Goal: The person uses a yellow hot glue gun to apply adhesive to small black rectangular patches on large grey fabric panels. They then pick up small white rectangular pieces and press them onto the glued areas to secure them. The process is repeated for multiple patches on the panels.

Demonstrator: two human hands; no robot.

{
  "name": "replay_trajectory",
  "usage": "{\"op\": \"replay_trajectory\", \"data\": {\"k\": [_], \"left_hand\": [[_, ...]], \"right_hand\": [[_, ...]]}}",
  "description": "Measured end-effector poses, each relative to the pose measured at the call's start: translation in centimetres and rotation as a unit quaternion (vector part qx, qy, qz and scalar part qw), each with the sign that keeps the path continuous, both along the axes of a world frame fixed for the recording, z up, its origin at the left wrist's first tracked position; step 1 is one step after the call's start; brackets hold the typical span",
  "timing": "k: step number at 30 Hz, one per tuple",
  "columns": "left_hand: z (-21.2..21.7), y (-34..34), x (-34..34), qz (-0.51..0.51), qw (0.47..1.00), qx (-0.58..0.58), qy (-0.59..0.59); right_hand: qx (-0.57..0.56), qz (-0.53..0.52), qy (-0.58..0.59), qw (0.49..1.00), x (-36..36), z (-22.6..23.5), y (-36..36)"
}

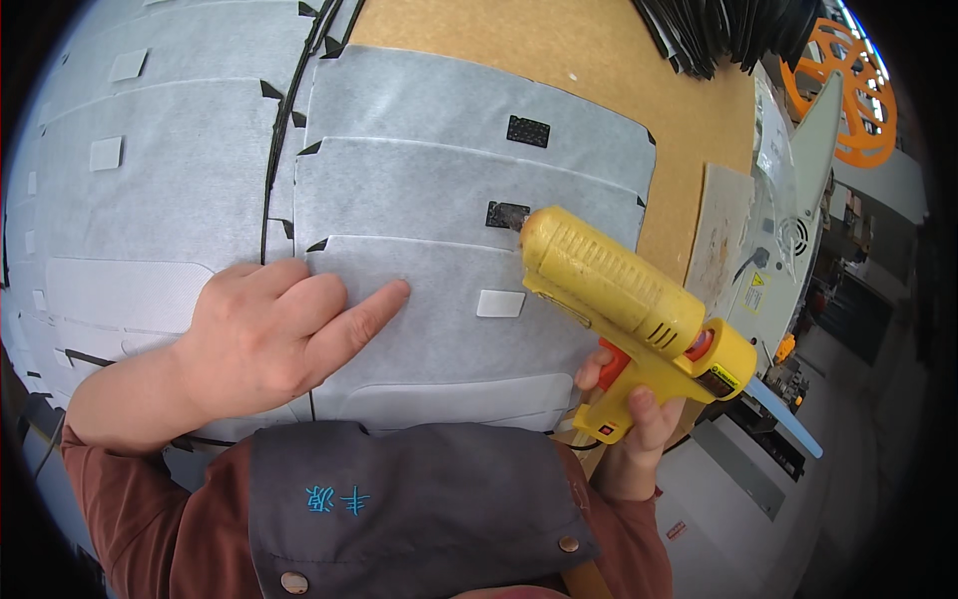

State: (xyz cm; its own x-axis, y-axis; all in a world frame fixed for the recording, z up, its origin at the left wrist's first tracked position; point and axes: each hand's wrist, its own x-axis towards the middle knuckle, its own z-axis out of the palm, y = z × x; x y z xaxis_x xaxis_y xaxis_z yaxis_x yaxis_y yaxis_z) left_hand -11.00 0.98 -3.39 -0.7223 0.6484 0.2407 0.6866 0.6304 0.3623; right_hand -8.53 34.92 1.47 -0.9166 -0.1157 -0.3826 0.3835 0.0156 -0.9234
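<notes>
A yellow hot glue gun (619,285) is in my right hand (649,414), with fingers wrapped round its handle and at the red trigger. Its nozzle points left, at a dark rectangular patch (501,214) on an overlapping light grey fabric panel (419,190); whether it touches cannot be made out. A bluish glue stick (788,414) juts from the gun's back. Farther off lies another black patch (528,131), and nearer me a white patch (500,303). My left hand (274,334) rests on the nearest panel, index finger stretched out, other fingers curled, holding nothing.
More grey panels with white patches (106,154) lie at left, past black cords (284,130). A brown board (459,40) shows beneath. Black strips (709,35) are bunched at the far right. A pale machine (788,250) and an orange openwork plastic piece (853,90) stand at right.
</notes>
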Motion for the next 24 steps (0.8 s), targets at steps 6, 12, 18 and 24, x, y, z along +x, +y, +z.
{"op": "replay_trajectory", "data": {"k": [6,12,18,24], "left_hand": [[0.0,0.0,-0.1,-0.002,1.000,-0.004,0.002],[0.1,0.0,0.0,0.001,1.000,-0.001,0.001],[0.0,0.0,0.0,0.000,1.000,-0.003,0.006],[0.1,0.0,0.0,0.001,1.000,-0.001,0.003]], "right_hand": [[-0.004,0.016,-0.007,1.000,0.8,0.1,0.7],[-0.033,0.002,-0.004,0.999,1.3,0.0,1.4],[0.007,-0.006,0.004,1.000,0.6,-0.1,0.5],[0.022,-0.017,0.009,1.000,0.6,-0.3,1.0]]}}
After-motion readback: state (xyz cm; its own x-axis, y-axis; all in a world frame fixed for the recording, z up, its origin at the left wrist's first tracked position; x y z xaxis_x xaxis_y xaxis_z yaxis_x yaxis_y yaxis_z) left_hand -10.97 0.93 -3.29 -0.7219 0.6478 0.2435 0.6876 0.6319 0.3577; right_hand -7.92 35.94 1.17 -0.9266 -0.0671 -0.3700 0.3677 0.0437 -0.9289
